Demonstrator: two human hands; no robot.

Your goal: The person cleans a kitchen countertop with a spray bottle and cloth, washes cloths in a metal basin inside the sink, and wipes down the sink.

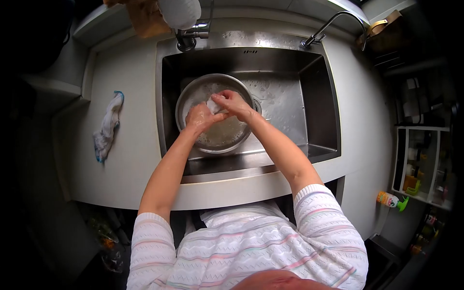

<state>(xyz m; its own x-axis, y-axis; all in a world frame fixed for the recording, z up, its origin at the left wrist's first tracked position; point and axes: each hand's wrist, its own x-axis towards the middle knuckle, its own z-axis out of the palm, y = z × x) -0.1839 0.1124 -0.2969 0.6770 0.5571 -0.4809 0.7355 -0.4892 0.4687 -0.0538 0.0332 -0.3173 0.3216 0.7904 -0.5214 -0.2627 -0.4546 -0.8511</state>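
Here's the pale desk stretching wide under soft light, a white-framed shelf stands off to the right, and the outer edges sink into deep shadow

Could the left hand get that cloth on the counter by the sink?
Probably yes: nothing tall seems to stand between the left hand and the cloth, just the rims of the metal bowl and the sink. But that hand looks busy with a small white thing.

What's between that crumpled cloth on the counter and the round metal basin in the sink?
Between the cloth and the basin, the head view shows bare pale countertop, then the rim and dark inside of the sink.
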